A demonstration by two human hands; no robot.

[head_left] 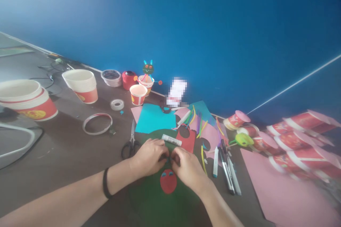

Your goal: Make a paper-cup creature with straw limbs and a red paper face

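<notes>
My left hand (150, 156) and my right hand (188, 170) meet over a dark green paper sheet (157, 209). Their fingers are pinched together, and a small dark bluish bit seems to lie between them, too blurred to name. Just below the fingertips rests a red paper oval (168, 182) with two small blue pieces near its top. A white glue stick (172, 140) lies on its side just beyond my hands. Left of my left wrist are black-handled scissors (130, 143), blades pointing away. Past my right hand is red paper (188, 140) with a round cut-out.
Stacked paper cups (29, 99) stand at left, with rolls of tape (117, 104) nearby. A cup with a paper figure (148, 68) stands near the blue wall. Turquoise paper (154, 118), pipe cleaners, markers (226, 170), pink paper (287, 191) and red cups (298, 142) spread rightward.
</notes>
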